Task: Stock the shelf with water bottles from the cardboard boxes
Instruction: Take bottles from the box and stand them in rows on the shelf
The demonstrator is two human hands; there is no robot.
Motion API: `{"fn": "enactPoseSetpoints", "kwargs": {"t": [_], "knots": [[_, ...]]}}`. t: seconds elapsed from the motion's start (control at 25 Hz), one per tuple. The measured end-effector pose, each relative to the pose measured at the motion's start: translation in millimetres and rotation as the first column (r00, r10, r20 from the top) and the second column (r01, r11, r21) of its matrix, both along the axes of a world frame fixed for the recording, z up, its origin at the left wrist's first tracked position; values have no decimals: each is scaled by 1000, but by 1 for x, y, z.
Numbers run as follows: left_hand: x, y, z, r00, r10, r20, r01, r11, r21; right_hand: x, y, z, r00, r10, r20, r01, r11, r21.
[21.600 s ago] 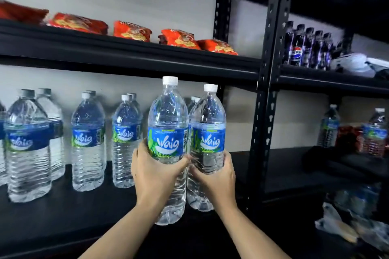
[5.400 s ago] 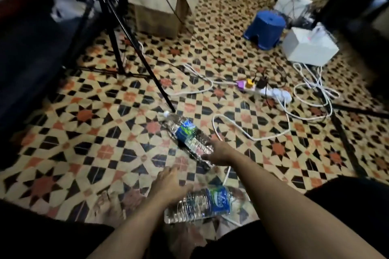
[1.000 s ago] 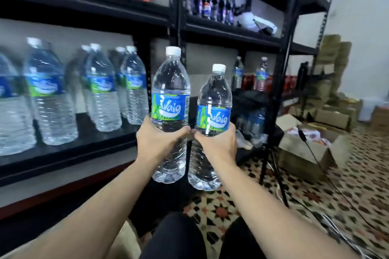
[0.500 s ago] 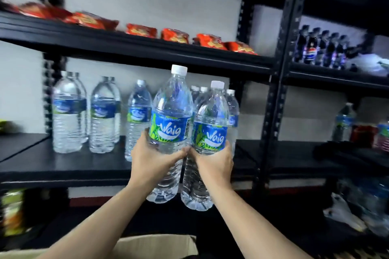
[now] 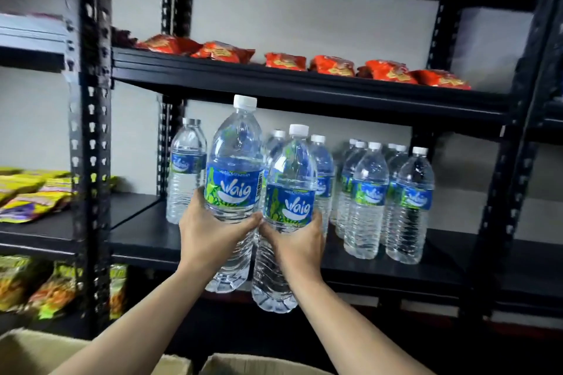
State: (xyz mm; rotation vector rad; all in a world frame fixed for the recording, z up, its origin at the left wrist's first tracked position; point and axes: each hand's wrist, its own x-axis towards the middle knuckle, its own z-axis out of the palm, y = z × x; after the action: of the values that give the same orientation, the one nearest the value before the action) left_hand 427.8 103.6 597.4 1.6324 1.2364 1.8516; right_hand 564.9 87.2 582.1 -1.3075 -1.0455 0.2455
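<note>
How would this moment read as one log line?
stage: carrying to shelf | left hand: holds water bottle | right hand: holds second bottle | shelf: partly stocked

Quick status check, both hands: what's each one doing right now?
Left hand: closed around the taller water bottle, held upright.
Right hand: closed around the second water bottle, upright, in front of the shelf.

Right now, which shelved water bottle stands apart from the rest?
The leftmost bottle on the middle shelf. It stands alone by the left upright, with bare shelf beside it. The other shelved bottles cluster to the right, partly behind the two held bottles.
</note>
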Motion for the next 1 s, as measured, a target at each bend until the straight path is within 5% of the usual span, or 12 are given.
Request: {"fn": "enactPoseSetpoints", "kwargs": {"t": [0.4, 1.0], "knots": [[-70, 76, -5, 984, 179, 17, -179, 984, -27, -66, 103, 0, 980, 196, 44, -193, 979, -65], [-106, 145, -7, 964, 263, 41, -262, 965, -34, -106, 231, 12, 983, 185, -21, -186, 975, -123]]}}
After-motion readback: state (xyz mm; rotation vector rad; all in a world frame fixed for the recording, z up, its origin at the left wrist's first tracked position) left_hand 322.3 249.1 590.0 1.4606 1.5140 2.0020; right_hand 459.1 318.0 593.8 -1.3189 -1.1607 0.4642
